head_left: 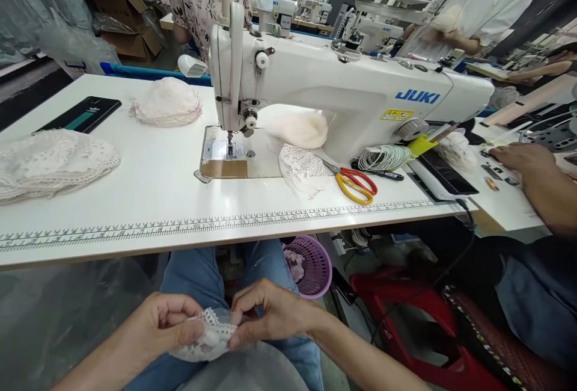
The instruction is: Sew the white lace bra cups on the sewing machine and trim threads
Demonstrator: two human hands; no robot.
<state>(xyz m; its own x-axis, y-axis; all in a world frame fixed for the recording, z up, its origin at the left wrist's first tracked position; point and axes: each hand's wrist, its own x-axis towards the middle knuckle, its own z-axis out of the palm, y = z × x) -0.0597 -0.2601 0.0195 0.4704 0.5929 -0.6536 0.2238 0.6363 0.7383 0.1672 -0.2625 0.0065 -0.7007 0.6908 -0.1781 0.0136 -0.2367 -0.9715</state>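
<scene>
A small white lace piece (210, 343) with a scalloped edge is held over my lap, below the table's front edge. My left hand (174, 322) pinches its left side between thumb and fingers. On the right side, my right hand (256, 313) grips the lace edge with thumb and forefinger. Above them on the table stands a white JUKI sewing machine (315, 72). Another lace piece (302, 168) lies beside its needle plate, partly under scissors (356, 185) with red and yellow handles.
Stacks of lace pieces (54, 162) and cream fabric (166, 102) lie at the left near a black phone (81, 114). A printed ruler (216, 222) runs along the table's front. A purple basket (315, 267) stands below. Co-workers are nearby; one's hand (523, 159) rests at the right.
</scene>
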